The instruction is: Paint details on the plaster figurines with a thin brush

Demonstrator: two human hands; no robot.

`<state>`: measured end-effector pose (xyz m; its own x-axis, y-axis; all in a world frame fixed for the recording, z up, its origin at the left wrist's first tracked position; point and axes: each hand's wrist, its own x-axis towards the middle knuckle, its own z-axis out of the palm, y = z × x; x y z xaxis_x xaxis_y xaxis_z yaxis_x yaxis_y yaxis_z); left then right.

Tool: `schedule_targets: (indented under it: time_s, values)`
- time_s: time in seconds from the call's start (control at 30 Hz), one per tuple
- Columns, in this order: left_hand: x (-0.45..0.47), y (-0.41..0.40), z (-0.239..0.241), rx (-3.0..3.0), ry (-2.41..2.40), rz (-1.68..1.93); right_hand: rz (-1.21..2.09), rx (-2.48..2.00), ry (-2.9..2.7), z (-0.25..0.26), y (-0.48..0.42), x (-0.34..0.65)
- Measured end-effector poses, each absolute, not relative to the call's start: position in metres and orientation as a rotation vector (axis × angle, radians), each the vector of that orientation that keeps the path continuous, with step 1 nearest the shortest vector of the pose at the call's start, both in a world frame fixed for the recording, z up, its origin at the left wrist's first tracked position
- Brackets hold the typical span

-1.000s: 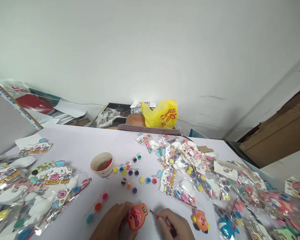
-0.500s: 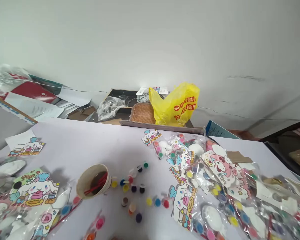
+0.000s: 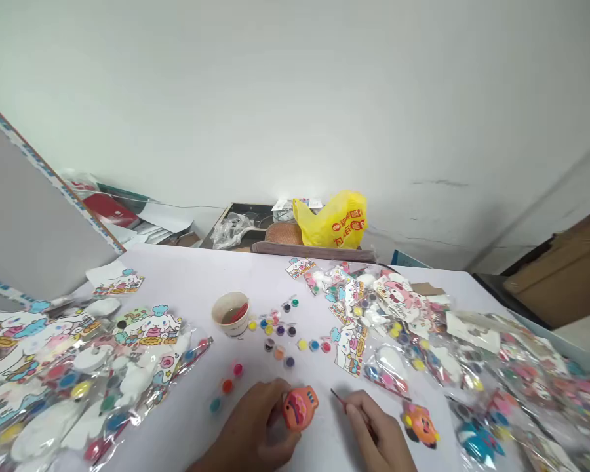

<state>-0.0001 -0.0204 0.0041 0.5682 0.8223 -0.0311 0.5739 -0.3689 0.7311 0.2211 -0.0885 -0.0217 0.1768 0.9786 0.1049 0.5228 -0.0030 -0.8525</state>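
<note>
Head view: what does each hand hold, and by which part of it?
The left hand holds the orange fish figure by the end opposite its striped tail; the right hand holds the thin brush by its shaft, dark tip free.

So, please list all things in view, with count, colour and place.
Table: 1, white, centre
Fish: 1, orange, front middle
Brush: 1, reddish, right of fish
Cup: 1, cream, middle
Sticks: uncounted, red, in cup
Pots: many, mixed, middle
Orange figure: 1, orange, front right
Blue figure: 1, blue, front right
Packs: many, clear, both sides
Cards: many, multicoloured, among packs
Yellow bag: 1, yellow, behind table
Papers: several, white, back left
Carton: 1, brown, far right
Board: 1, grey, left
Wall: 1, pale, back
Left hand: 1, bare, holding fish
Right hand: 1, bare, holding brush
</note>
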Motion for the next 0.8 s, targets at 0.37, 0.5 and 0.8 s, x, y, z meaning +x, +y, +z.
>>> schedule_targets:
  time_s: [0.37,0.5,0.8]
  values:
    - [0.019,0.003,0.019,2.122,1.049,0.531,0.751,-1.357,-1.287,-0.01,-0.052,0.213]
    - [0.02,0.015,0.011,2.065,1.084,0.553,0.768,-1.327,-1.351,-0.013,-0.039,0.216]
    - [0.017,0.02,0.002,1.894,1.095,0.66,0.793,-1.445,-1.475,-0.01,-0.039,0.22]
